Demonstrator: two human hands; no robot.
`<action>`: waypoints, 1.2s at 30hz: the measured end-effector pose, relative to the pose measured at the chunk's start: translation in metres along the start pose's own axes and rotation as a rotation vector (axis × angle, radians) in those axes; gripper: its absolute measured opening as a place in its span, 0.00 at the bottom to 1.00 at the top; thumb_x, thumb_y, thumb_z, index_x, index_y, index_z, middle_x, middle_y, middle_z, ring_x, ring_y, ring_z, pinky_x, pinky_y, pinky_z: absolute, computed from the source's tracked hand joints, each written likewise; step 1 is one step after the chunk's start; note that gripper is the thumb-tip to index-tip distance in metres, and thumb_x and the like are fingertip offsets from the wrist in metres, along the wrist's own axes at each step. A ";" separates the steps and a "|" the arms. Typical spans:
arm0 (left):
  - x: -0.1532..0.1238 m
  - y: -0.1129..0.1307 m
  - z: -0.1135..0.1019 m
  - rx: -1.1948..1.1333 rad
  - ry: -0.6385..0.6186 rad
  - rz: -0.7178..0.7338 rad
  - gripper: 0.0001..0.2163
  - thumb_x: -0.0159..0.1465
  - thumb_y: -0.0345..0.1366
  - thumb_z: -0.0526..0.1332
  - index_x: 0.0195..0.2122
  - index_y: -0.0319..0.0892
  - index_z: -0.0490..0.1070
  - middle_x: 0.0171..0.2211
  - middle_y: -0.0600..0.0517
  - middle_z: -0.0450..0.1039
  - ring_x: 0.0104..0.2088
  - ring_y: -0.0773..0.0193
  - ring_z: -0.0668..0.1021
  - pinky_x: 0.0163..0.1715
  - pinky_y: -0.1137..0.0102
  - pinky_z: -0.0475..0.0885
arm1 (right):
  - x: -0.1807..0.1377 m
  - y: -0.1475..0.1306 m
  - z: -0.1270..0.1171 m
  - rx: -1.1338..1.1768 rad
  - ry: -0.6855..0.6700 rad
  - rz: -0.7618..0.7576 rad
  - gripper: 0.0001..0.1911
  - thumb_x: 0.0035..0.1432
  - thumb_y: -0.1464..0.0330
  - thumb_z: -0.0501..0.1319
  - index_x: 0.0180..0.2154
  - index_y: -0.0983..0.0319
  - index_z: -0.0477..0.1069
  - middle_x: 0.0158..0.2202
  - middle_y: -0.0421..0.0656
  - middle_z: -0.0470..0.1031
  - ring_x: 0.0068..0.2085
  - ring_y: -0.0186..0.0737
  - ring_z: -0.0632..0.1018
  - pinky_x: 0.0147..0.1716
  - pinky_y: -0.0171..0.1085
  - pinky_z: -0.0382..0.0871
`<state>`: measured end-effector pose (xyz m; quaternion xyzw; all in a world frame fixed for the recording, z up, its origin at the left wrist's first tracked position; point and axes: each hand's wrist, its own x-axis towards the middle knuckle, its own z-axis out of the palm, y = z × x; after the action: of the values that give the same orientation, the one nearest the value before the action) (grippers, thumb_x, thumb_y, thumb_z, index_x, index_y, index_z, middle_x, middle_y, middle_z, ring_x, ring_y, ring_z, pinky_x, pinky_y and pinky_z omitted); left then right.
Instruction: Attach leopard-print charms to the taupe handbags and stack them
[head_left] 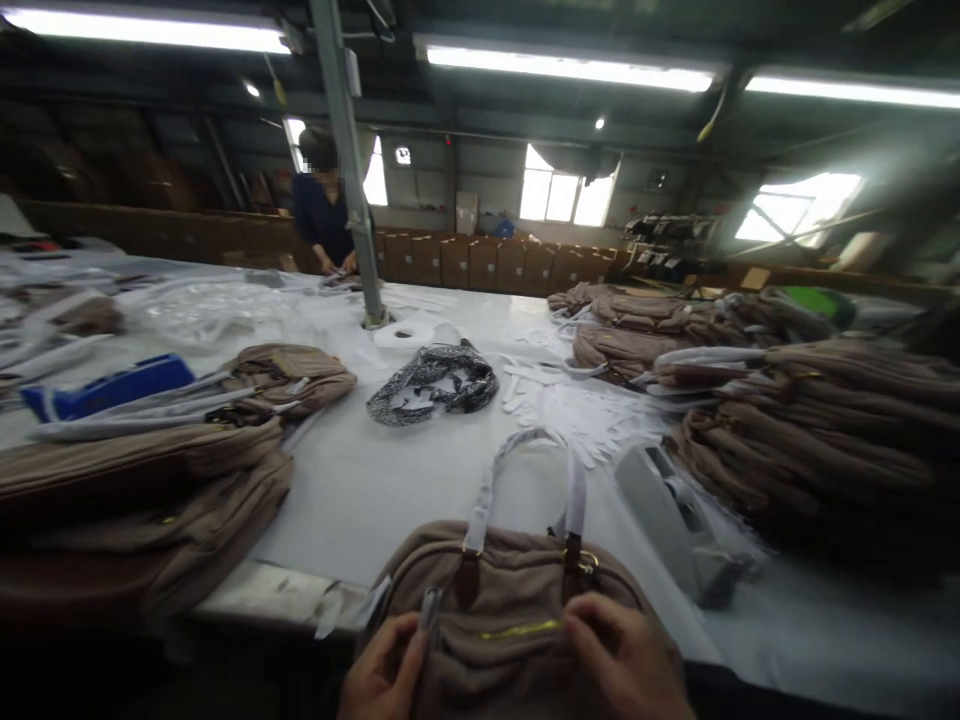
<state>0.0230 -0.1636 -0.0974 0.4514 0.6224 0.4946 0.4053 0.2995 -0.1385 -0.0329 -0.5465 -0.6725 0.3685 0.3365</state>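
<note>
A taupe fabric handbag (501, 590) stands upright at the near edge of the white table (390, 490), its handles (525, 470) wrapped in white paper. My left hand (386, 672) grips the bag's left side, fingers curled round a small white strip. My right hand (622, 660) holds the bag's right side near a gold zip, fingers closed on the fabric.
Stacks of matching taupe bags lie left (142, 500) and right (817, 440). A grey tape dispenser (675, 520) sits to the right, white paper strips (577, 405) and a black-and-white patterned cloth (435, 385) beyond. A steel pole (349, 160) rises mid-table; a person (324, 215) works behind it. A blue tray (112, 388) is on the left.
</note>
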 end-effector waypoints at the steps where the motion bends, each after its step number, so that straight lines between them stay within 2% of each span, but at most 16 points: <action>1: 0.000 -0.002 0.000 -0.002 -0.005 0.028 0.17 0.54 0.51 0.63 0.35 0.42 0.75 0.33 0.52 0.79 0.34 0.59 0.79 0.34 0.74 0.74 | 0.006 -0.018 0.021 0.020 -0.092 -0.084 0.10 0.55 0.64 0.58 0.28 0.61 0.75 0.27 0.41 0.77 0.31 0.39 0.77 0.31 0.31 0.67; 3: -0.001 -0.003 0.001 0.010 -0.008 0.080 0.15 0.57 0.48 0.61 0.36 0.42 0.74 0.34 0.51 0.78 0.35 0.60 0.79 0.36 0.74 0.73 | 0.016 -0.047 0.057 0.056 -0.234 -0.201 0.06 0.52 0.70 0.61 0.28 0.62 0.76 0.26 0.40 0.77 0.29 0.36 0.76 0.30 0.29 0.65; 5: -0.003 -0.002 0.002 0.015 -0.011 0.115 0.13 0.58 0.46 0.60 0.36 0.42 0.74 0.33 0.51 0.78 0.35 0.60 0.79 0.36 0.74 0.73 | 0.026 -0.063 0.084 0.094 -0.313 -0.257 0.06 0.51 0.73 0.61 0.29 0.63 0.77 0.27 0.40 0.78 0.29 0.35 0.76 0.30 0.28 0.64; 7: -0.004 -0.002 0.003 0.016 -0.020 0.140 0.12 0.59 0.46 0.59 0.35 0.42 0.73 0.32 0.51 0.77 0.34 0.60 0.78 0.35 0.73 0.73 | 0.034 -0.068 0.101 0.102 -0.349 -0.270 0.07 0.52 0.74 0.60 0.30 0.63 0.78 0.28 0.40 0.79 0.30 0.34 0.77 0.30 0.27 0.64; 10: -0.006 -0.003 0.003 0.027 -0.021 0.167 0.12 0.60 0.45 0.58 0.35 0.42 0.73 0.31 0.51 0.75 0.35 0.60 0.78 0.35 0.73 0.73 | 0.043 -0.066 0.115 0.025 -0.332 -0.251 0.09 0.52 0.75 0.59 0.28 0.63 0.78 0.26 0.40 0.79 0.28 0.34 0.77 0.27 0.28 0.62; 19: -0.005 0.002 0.003 0.092 0.017 0.218 0.10 0.62 0.42 0.56 0.35 0.43 0.73 0.30 0.52 0.74 0.33 0.62 0.77 0.35 0.73 0.72 | 0.049 -0.063 0.126 -0.119 -0.218 -0.087 0.10 0.48 0.74 0.59 0.19 0.65 0.76 0.18 0.42 0.76 0.22 0.35 0.74 0.20 0.29 0.53; 21: -0.004 0.002 0.004 0.095 0.019 0.227 0.10 0.62 0.41 0.55 0.35 0.43 0.73 0.30 0.52 0.75 0.33 0.62 0.77 0.34 0.74 0.72 | 0.050 -0.061 0.128 -0.119 -0.185 -0.073 0.11 0.48 0.74 0.58 0.19 0.65 0.76 0.18 0.42 0.76 0.22 0.35 0.74 0.20 0.29 0.54; 26: -0.004 0.001 0.003 0.099 -0.001 0.227 0.10 0.62 0.41 0.55 0.34 0.43 0.72 0.30 0.52 0.75 0.32 0.63 0.77 0.34 0.74 0.71 | 0.051 -0.054 0.130 -0.090 -0.121 -0.082 0.07 0.46 0.75 0.59 0.28 0.66 0.76 0.20 0.40 0.74 0.22 0.34 0.71 0.22 0.29 0.56; 30: -0.004 0.002 0.000 0.052 -0.042 0.254 0.10 0.61 0.42 0.55 0.34 0.43 0.72 0.31 0.51 0.75 0.34 0.61 0.77 0.35 0.73 0.71 | 0.048 -0.051 0.133 -0.063 -0.179 -0.138 0.08 0.49 0.75 0.57 0.24 0.65 0.74 0.21 0.39 0.74 0.24 0.32 0.71 0.22 0.29 0.55; 33: -0.004 0.002 0.000 0.020 -0.069 0.201 0.11 0.61 0.44 0.54 0.33 0.43 0.71 0.30 0.51 0.75 0.34 0.61 0.77 0.35 0.74 0.71 | 0.047 -0.050 0.134 -0.076 -0.172 -0.152 0.08 0.50 0.74 0.57 0.23 0.65 0.73 0.20 0.39 0.73 0.24 0.32 0.71 0.22 0.29 0.54; 36: -0.003 0.000 0.005 -0.070 0.006 0.121 0.13 0.61 0.47 0.55 0.30 0.43 0.69 0.27 0.53 0.73 0.31 0.62 0.77 0.33 0.75 0.70 | 0.046 -0.047 0.133 -0.081 -0.184 -0.189 0.07 0.51 0.73 0.57 0.23 0.65 0.72 0.21 0.39 0.73 0.24 0.32 0.71 0.23 0.29 0.55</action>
<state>0.0281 -0.1649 -0.0981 0.4723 0.5773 0.5412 0.3882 0.1549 -0.1161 -0.0563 -0.4577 -0.7634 0.3562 0.2845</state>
